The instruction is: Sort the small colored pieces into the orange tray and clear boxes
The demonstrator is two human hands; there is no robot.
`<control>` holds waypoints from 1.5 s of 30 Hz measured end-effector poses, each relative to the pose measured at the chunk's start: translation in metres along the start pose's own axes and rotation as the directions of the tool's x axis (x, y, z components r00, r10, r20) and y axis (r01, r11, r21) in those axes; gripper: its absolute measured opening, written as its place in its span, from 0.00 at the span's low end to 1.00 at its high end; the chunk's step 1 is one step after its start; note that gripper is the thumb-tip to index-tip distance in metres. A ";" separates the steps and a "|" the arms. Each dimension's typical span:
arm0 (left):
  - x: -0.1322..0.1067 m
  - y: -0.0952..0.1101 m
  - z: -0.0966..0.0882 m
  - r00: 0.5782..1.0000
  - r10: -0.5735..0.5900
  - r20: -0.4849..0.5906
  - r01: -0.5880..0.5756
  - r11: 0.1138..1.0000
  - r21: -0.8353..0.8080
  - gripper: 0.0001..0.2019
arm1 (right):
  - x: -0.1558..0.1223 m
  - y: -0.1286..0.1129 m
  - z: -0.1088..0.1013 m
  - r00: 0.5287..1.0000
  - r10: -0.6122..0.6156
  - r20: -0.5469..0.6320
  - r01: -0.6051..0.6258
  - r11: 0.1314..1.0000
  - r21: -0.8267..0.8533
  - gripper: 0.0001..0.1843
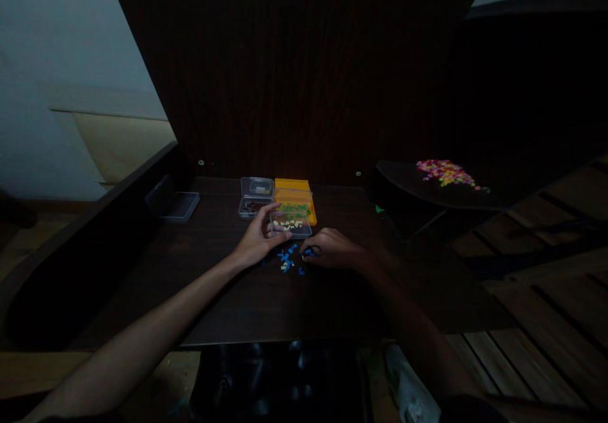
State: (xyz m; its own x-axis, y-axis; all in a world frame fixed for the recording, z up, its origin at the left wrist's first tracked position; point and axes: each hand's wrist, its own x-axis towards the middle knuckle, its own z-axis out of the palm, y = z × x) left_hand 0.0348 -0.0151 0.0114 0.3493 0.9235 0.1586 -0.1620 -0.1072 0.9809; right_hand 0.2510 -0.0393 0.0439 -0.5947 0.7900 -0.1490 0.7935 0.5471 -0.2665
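My left hand (259, 238) grips a small clear plastic box (308, 232) by its left side, thumb along the near edge. Cream-coloured small pieces (289, 225) lie in that box. Just in front of it, small blue pieces (286, 259) are scattered on the dark table, with a few cream ones mixed among them. At the right of this pile, my right hand (331, 247) has its fingers drawn together low over the tabletop. Something dark and thin shows near its fingertips, too dim to name.
Behind the held box stand a yellow tray (311, 211) with green pieces and an open clear box (243, 208) with dark brown pieces. Another open clear box (190, 204) sits at the left. Pink and yellow pieces (446, 173) lie heaped on a dark surface at right.
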 end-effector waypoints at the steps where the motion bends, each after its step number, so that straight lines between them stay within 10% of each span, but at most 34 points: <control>1: 0.000 0.000 0.000 1.000 0.002 0.000 -0.002 1.000 0.001 0.35 | 0.000 0.000 0.000 1.000 -0.002 -0.003 0.002 1.000 0.005 0.12; 45: 0.000 0.000 -0.001 1.000 -0.017 0.011 0.017 0.999 -0.033 0.36 | -0.001 0.004 0.002 0.996 -0.090 -0.026 0.092 0.993 0.073 0.09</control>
State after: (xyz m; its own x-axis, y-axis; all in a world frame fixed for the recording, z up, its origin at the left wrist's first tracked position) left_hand 0.0343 -0.0145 0.0113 0.3622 0.9211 0.1432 -0.1867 -0.0788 0.9793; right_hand 0.2548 -0.0382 0.0411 -0.6603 0.7444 -0.0991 0.7239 0.5958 -0.3479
